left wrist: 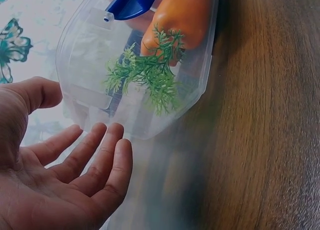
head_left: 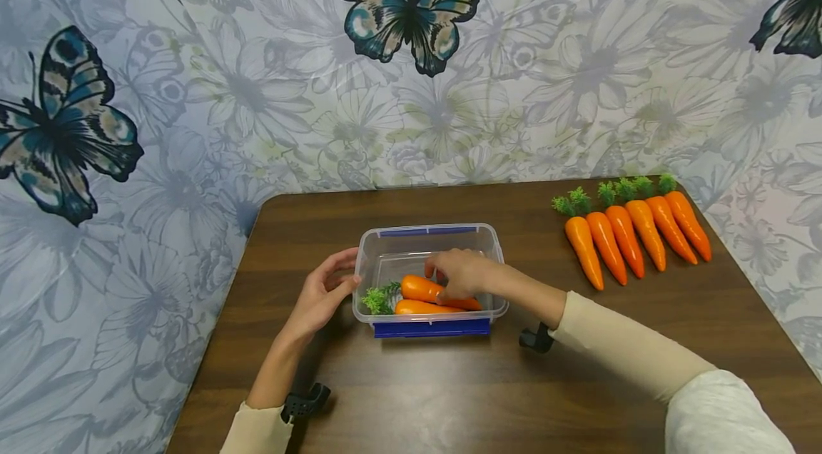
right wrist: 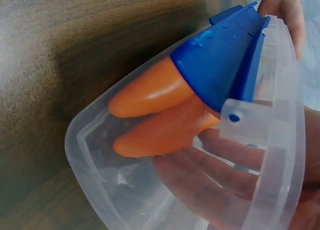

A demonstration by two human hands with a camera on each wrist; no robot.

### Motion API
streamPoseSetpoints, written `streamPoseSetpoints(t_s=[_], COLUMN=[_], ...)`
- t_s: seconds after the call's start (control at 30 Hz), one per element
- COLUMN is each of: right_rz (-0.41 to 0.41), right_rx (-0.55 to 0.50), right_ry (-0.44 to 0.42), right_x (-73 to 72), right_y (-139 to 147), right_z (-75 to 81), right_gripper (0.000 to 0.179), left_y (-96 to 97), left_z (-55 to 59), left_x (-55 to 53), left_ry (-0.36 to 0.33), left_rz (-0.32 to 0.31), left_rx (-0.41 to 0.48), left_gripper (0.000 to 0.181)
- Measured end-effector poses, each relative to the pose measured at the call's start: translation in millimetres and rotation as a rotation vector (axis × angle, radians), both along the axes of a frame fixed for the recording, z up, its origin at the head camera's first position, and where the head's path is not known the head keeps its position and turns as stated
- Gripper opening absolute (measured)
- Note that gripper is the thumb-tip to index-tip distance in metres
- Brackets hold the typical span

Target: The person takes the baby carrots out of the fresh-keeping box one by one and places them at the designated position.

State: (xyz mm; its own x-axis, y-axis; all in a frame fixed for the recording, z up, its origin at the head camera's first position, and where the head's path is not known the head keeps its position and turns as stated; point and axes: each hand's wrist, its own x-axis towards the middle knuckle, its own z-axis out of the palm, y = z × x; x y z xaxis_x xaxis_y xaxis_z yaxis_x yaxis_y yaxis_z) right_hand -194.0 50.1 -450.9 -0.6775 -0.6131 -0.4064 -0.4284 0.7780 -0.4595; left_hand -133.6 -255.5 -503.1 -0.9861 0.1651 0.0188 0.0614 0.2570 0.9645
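Note:
A clear plastic container [head_left: 432, 318] with blue side latches holds two orange toy carrots with green feathery tops, lying side by side. My right hand [head_left: 465, 274] reaches into it and grips the farther carrot [head_left: 419, 288], thumb on one side and fingers on the other. The nearer carrot [head_left: 417, 308] lies along the front wall. Through the clear wall in the right wrist view, my right fingers [right wrist: 200, 165] show beside the carrot tips. My left hand [head_left: 324, 293] rests at the container's left end, its fingers loosely bent and steadying the rim; the green tops [left wrist: 150, 74] face it.
Several more toy carrots [head_left: 623, 240] lie in a row at the table's back right, green tops toward the wall. The brown wooden table [head_left: 437, 390] meets a butterfly-patterned backdrop [head_left: 411, 111] at its far edge. Dark straps [head_left: 305, 400] sit on both wrists.

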Motion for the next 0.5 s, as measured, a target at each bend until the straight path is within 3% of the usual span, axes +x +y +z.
streamPoseSetpoints(t_s=[0.5], right_rz=[0.027], right_rx=[-0.027], right_ry=[0.009], right_x=[-1.0], right_y=[-1.8], right_z=[-5.1], right_gripper=[0.044], left_y=[2.0], left_z=[3.1], left_x=[2.4], left_ry=[-0.018], left_rz=[0.013], left_rx=[0.003], left_gripper=[0.053])
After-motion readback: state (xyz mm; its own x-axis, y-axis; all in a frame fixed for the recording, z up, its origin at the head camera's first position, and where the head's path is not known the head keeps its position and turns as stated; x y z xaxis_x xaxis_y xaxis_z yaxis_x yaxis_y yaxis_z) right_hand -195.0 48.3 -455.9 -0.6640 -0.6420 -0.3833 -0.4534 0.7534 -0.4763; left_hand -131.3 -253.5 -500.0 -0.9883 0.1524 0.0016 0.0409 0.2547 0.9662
